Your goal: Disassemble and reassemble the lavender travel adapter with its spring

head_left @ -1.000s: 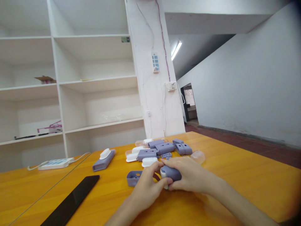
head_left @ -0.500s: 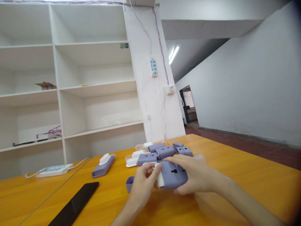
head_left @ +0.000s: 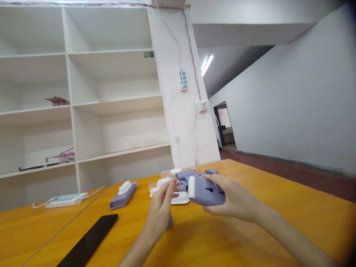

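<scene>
My right hand [head_left: 232, 198] is wrapped round a lavender plastic case [head_left: 210, 193] with dark keyhole-shaped slots, held tilted above the table. A white end piece [head_left: 191, 188] sits at the case's left end. Left of it, my left hand [head_left: 161, 202] is off the case, its fingers stretched out, and nothing shows in them. A small lavender part [head_left: 170, 221] is mostly hidden behind my left wrist. Just beyond my left fingertips lie a white oval part [head_left: 180, 198] and several other lavender housings [head_left: 185, 174].
On the wooden table [head_left: 133, 233] lie a black phone-like slab [head_left: 90, 237], a lavender case with a white oval piece on top [head_left: 124, 194], and a white power strip [head_left: 66, 199] with its cord. White shelves [head_left: 119, 151] stand behind.
My left hand has come off the white end piece and moved slightly left and up. My right hand has lifted and tilted the case, so its white end now faces me more.
</scene>
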`<state>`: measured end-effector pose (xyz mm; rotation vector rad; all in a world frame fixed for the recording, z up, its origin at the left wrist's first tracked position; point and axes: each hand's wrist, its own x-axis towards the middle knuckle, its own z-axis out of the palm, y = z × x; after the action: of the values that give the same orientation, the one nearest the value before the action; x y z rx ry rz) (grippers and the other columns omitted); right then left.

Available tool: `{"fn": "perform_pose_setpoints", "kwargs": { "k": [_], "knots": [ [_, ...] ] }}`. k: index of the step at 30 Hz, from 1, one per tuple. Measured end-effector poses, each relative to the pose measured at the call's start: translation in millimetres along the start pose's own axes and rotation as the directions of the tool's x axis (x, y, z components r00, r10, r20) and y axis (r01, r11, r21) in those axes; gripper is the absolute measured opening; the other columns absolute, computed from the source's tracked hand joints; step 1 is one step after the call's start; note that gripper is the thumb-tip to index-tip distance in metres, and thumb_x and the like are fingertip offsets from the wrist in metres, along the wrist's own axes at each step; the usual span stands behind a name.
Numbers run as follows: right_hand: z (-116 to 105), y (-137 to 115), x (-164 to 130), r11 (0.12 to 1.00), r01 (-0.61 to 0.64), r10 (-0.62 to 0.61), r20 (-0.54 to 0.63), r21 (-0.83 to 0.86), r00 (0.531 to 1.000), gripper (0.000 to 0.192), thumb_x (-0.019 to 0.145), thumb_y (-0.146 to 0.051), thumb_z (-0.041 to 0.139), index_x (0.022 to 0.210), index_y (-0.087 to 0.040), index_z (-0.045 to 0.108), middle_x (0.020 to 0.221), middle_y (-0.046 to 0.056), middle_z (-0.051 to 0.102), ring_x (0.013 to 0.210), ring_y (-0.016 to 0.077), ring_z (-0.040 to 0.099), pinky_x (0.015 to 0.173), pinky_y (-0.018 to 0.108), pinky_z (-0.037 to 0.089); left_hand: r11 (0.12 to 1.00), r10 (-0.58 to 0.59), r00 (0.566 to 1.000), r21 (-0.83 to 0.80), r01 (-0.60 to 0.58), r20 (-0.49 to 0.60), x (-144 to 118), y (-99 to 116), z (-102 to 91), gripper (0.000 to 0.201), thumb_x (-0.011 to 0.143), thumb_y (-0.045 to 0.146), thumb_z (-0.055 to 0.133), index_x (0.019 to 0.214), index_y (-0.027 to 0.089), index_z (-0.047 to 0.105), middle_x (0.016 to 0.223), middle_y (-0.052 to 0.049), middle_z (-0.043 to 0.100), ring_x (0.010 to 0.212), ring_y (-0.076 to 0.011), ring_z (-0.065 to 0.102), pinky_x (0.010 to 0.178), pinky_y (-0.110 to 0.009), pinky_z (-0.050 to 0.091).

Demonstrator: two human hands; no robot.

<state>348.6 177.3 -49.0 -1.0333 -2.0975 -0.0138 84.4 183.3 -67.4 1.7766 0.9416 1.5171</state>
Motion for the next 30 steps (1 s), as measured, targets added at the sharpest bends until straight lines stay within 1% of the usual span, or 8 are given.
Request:
{"fn": "perform_pose_setpoints", "kwargs": {
  "k": [3, 7, 11, 13, 15, 18, 24, 30],
  "knots": [
    [10, -10, 0, 0.996, 0.058, -0.060, -0.030, -0.065, 0.998, 0.079, 0.065, -0.045, 0.085, 0.136, -0.026, 0.058, 0.133, 0.009, 0.067, 0.117, 0.0332, 0.063, 0.100, 0.042, 0.048, 0.969, -0.183, 0.979, -0.152, 0.196, 0.095, 3, -8, 19.7, 0.078, 0.096, 0.075, 0.034, 0.138, 0.015, 0.060, 0.130, -0.019, 0.070, 0.115, -0.0293, 0.068, 0.099, -0.045, 0.053],
    [19, -7, 0, 0.977, 0.127, -0.135, -0.031, -0.170, 0.990, 0.080, 0.064, -0.042, 0.084, 0.138, -0.026, 0.058, 0.130, 0.010, 0.067, 0.115, 0.0331, 0.063, 0.099, 0.042, 0.049, 0.898, -0.303, 0.919, -0.246, 0.364, 0.251, 4, -3, 28.9, 0.085, 0.087, 0.085, 0.036, 0.124, 0.017, 0.072, 0.121, -0.017, 0.075, 0.114, -0.0339, 0.071, 0.097, -0.051, 0.054],
    [23, 20, 0, 0.955, 0.036, -0.053, -0.049, -0.294, 0.997, 0.078, 0.064, -0.036, 0.082, 0.138, -0.027, 0.059, 0.131, 0.013, 0.065, 0.120, 0.0376, 0.060, 0.101, 0.049, 0.046, 0.907, -0.211, 0.963, -0.333, 0.257, 0.167, -2, 28, 11.4, 0.076, 0.093, 0.076, 0.039, 0.082, 0.015, 0.083, 0.107, -0.015, 0.081, 0.122, -0.0293, 0.067, 0.112, -0.037, 0.044],
    [22, 34, -1, 0.951, -0.007, -0.014, -0.065, -0.310, 0.998, 0.073, 0.066, -0.034, 0.080, 0.136, -0.024, 0.061, 0.132, 0.015, 0.064, 0.116, 0.0385, 0.061, 0.099, 0.050, 0.047, 0.929, -0.088, 0.996, -0.362, 0.075, -0.020, -4, 44, -3.9, 0.077, 0.097, 0.070, 0.036, 0.063, 0.014, 0.078, 0.076, -0.014, 0.081, 0.094, -0.0306, 0.077, 0.103, -0.041, 0.051],
    [19, 43, -1, 0.951, -0.037, 0.012, -0.082, -0.307, 0.997, 0.071, 0.071, -0.038, 0.077, 0.138, -0.023, 0.060, 0.133, 0.016, 0.064, 0.113, 0.0369, 0.063, 0.096, 0.048, 0.049, 0.965, 0.020, 0.989, -0.257, -0.058, -0.147, -3, 50, -19.9, 0.075, 0.100, 0.063, 0.033, 0.059, 0.016, 0.075, 0.064, -0.010, 0.077, 0.081, -0.0286, 0.077, 0.092, -0.040, 0.056],
    [17, 45, -2, 0.955, -0.063, 0.038, -0.089, -0.290, 0.995, 0.074, 0.075, -0.045, 0.074, 0.142, -0.024, 0.055, 0.136, 0.015, 0.062, 0.117, 0.0352, 0.063, 0.096, 0.044, 0.049, 0.967, 0.199, 0.958, 0.199, -0.157, -0.207, 0, 41, -38.5, 0.068, 0.104, 0.054, 0.030, 0.069, 0.017, 0.075, 0.073, -0.008, 0.078, 0.079, -0.0246, 0.074, 0.086, -0.036, 0.056],
    [23, 42, -2, 0.967, -0.096, 0.093, -0.024, -0.237, 0.995, 0.079, 0.068, -0.051, 0.079, 0.141, -0.026, 0.059, 0.137, 0.013, 0.064, 0.119, 0.0385, 0.062, 0.101, 0.047, 0.048, 0.816, 0.210, 0.974, 0.533, -0.224, 0.089, 8, 10, -49.4, 0.034, 0.096, 0.048, 0.058, 0.083, 0.021, 0.075, 0.094, -0.007, 0.075, 0.096, -0.0266, 0.067, 0.091, -0.035, 0.047],
    [23, 45, -3, 0.965, -0.175, 0.190, 0.061, -0.197, 0.980, 0.085, 0.064, -0.059, 0.081, 0.139, -0.023, 0.063, 0.138, 0.016, 0.066, 0.120, 0.0430, 0.062, 0.098, 0.051, 0.048, 0.747, -0.025, 0.946, 0.635, -0.197, 0.323, 8, -7, -64.1, 0.032, 0.085, 0.047, 0.072, 0.110, 0.027, 0.074, 0.126, -0.006, 0.068, 0.122, -0.0287, 0.059, 0.110, -0.038, 0.039]
  ]
}}
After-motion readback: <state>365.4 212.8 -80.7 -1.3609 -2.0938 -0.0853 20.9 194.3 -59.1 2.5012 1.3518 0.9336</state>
